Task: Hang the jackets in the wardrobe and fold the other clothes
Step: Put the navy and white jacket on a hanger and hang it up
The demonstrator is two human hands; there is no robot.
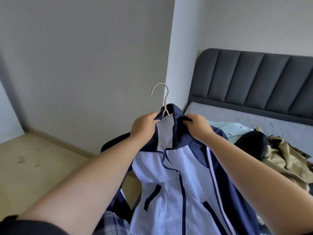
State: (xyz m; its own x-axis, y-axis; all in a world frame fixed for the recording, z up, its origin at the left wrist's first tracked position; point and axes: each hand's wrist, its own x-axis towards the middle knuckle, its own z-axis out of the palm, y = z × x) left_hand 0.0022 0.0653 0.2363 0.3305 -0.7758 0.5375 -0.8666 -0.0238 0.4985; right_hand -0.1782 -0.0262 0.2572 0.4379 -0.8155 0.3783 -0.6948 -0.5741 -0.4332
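Observation:
A navy and white zip jacket point(171, 184) hangs in front of me on a beige hanger point(161, 99), whose hook sticks up above the collar. My left hand point(144, 126) grips the left side of the navy collar. My right hand point(198, 128) pinches the collar's right side. The zip is partly closed. On the bed to the right lie a tan garment point(288, 158), a black garment point(250, 146) and a pale mint garment point(225, 129).
The bed point(237, 116) with grey mattress and dark padded headboard point(254, 78) fills the right. A grey wall and its corner stand straight ahead. Wooden floor point(33, 158) lies to the left. A dark chair back point(116, 141) shows behind the jacket.

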